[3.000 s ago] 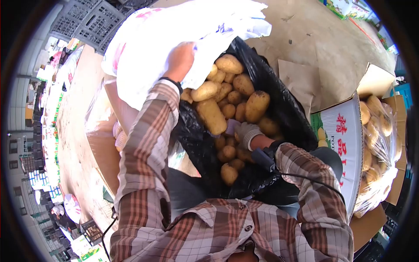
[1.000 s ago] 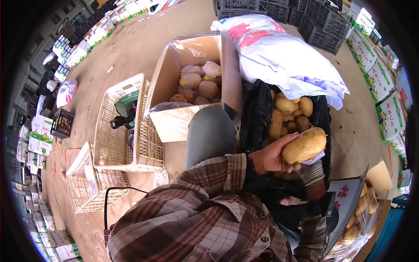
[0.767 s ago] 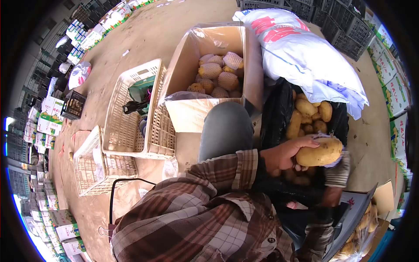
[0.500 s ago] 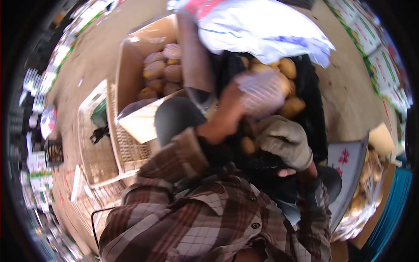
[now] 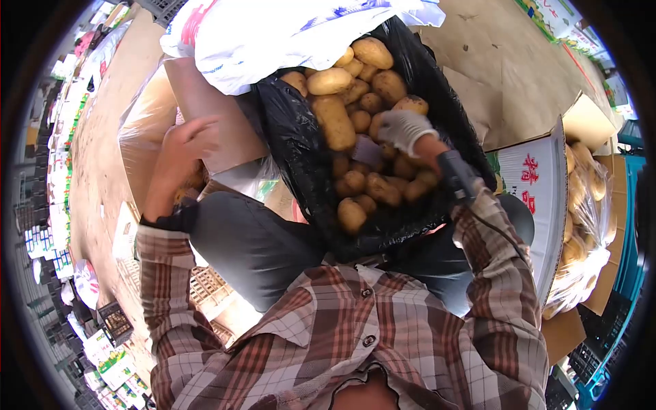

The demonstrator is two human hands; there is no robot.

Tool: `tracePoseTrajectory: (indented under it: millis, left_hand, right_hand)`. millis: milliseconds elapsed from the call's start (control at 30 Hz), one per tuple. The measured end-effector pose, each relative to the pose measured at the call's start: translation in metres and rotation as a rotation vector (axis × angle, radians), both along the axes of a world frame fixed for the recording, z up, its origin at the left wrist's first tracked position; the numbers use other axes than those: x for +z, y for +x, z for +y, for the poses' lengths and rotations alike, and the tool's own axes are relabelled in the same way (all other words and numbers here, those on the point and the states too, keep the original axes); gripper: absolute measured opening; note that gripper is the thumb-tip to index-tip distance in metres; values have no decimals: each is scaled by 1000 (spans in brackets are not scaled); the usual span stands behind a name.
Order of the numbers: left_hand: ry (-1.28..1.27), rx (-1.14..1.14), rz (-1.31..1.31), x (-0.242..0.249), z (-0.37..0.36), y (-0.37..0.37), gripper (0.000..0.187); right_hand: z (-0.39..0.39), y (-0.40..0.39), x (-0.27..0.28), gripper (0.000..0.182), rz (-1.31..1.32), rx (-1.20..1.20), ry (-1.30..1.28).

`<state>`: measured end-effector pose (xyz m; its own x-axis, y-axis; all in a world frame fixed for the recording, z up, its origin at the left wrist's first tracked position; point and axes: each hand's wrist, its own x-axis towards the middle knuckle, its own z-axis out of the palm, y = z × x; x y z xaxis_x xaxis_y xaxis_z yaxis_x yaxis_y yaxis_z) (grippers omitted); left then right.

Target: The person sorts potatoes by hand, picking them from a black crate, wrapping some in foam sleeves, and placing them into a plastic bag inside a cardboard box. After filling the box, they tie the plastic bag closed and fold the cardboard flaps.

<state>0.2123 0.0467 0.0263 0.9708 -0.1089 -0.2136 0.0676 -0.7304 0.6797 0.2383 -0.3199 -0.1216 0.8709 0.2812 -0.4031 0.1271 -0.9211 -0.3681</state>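
In the middle, potatoes (image 5: 335, 123) fill a box lined with black plastic (image 5: 294, 150). My right hand (image 5: 408, 131), in a whitish glove, is over the potatoes at their right side, its fingers blurred by motion. A small purple-grey piece (image 5: 367, 152) lies among the potatoes. My left hand (image 5: 191, 140), bare, is over the cardboard box (image 5: 154, 113) at the left, with its fingers apart and nothing visible in them. That box's contents are mostly hidden by the hand and a cardboard flap (image 5: 212, 116).
A white and blue plastic sack (image 5: 273, 34) covers the far end of the potato box. At the right stand a white printed carton (image 5: 529, 184) and bagged potatoes (image 5: 588, 219). A plastic crate (image 5: 208, 287) is at lower left, beside my leg.
My left hand has moved left from the potatoes to the cardboard box, and the net-wrapped item it held no longer shows. My gloved right hand has moved farther up over the potatoes. The view has shifted.
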Motion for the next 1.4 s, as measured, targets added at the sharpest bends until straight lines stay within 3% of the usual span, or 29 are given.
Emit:
tracePoseTrajectory:
  millis: [33, 133, 167, 200, 267, 333, 400, 467, 500, 533, 600, 667, 733, 800, 1000, 1133, 1233, 1300, 1367, 1400]
  left_hand:
    - [-21, -60, 146, 13, -33, 4, 35]
    - [41, -258, -189, -13, -74, 46, 26]
    - [75, -318, -359, -21, -83, 64, 22]
    - [87, -321, -368, -28, -89, 81, 22]
    - [361, -421, -657, -42, -100, 107, 19]
    - [243, -437, -667, -54, -118, 117, 20]
    - [299, -472, -696, -77, -126, 139, 19]
    - [570, -344, -763, -104, -119, 177, 19]
    - [647, -270, -669, -102, -119, 192, 17]
    - [637, -168, -812, -124, -106, 221, 21]
    - [678, -58, -936, -124, -115, 237, 26]
    - [778, -215, -939, -122, -119, 237, 31]
    - [794, -468, -702, -112, -128, 230, 27]
    - [821, -503, -673, -120, -122, 230, 22]
    - [890, -517, -1023, -124, -113, 207, 8]
    - [962, -553, -831, -116, -112, 217, 14]
    - [1019, -497, -753, -118, -110, 223, 13]
    - [1053, -544, -795, -122, -102, 225, 11]
    - [1067, -527, -823, -125, -102, 227, 11]
    - [1079, -516, -844, -121, -107, 225, 11]
  right_hand:
    - [12, -5, -5, 32, -3, 1, -1]
    - [36, -8, -47, 25, -37, 46, -60]
    - [30, -7, -65, 26, -295, 187, -261]
    - [29, -2, -73, 27, -555, 322, -466]
    - [19, 12, -39, 31, -406, 239, -540]
    - [-4, 18, -19, 31, -180, 260, -496]
    - [4, 25, -40, 30, -241, 270, -585]
    - [18, 38, -54, 26, -4, 30, -637]
    - [13, 34, -57, 24, -40, 26, -664]
    - [10, 34, -56, 24, -34, 13, -661]
    - [-1, 34, -52, 27, 31, -178, -533]
    - [-2, 27, -65, 27, -52, -219, -575]
    - [-3, 27, -78, 29, -133, -245, -614]
    - [-5, 27, -85, 30, -167, -232, -547]
    - [-6, 25, -94, 30, -233, -231, -561]
    - [-9, 27, -76, 28, -174, -204, -486]
    - [-6, 35, -57, 38, 11, -132, -470]
    - [6, 36, -36, 42, -253, -151, -101]
    - [31, 49, -32, 50, -631, -70, -10]
    - [47, 58, -27, 48, -619, -25, -19]
